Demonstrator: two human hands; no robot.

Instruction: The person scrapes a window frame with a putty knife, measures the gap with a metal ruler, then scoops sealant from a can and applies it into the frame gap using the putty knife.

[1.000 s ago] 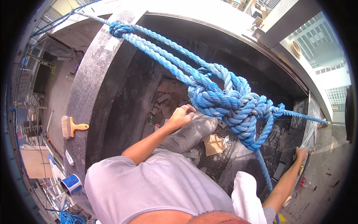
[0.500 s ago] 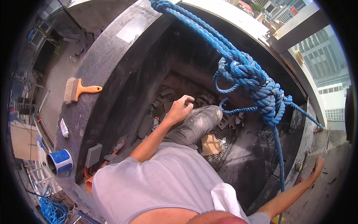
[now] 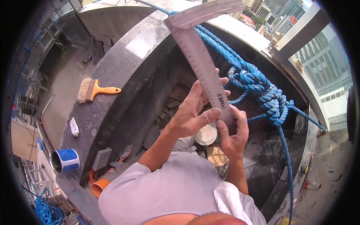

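Note:
A metal try square [image 3: 205,69] with a ruled blade stands tilted in front of my chest, its thick stock uppermost. My right hand [image 3: 235,137] grips the lower end of the blade, thumb in front. Around the middle of the blade, my left hand [image 3: 191,112] has its fingers behind and its thumb by the near edge. Below the hands shows a round, whitish, dusty can or lid [image 3: 206,135]. Just beyond the blade, a thick knotted blue rope [image 3: 273,101] stretches across.
On the granite ledge [image 3: 112,67] at left lie a wide brush [image 3: 93,91] and a white tube [image 3: 74,127], with a blue-and-white can [image 3: 65,160] nearby. Debris and a cardboard piece [image 3: 216,155] cover the dark pit's bottom. A plastic bottle [image 3: 312,184] lies at right.
My right hand has come in from the far right, and the try square is now in view in my hands. My left hand has risen to the blade. The view has shifted slightly.

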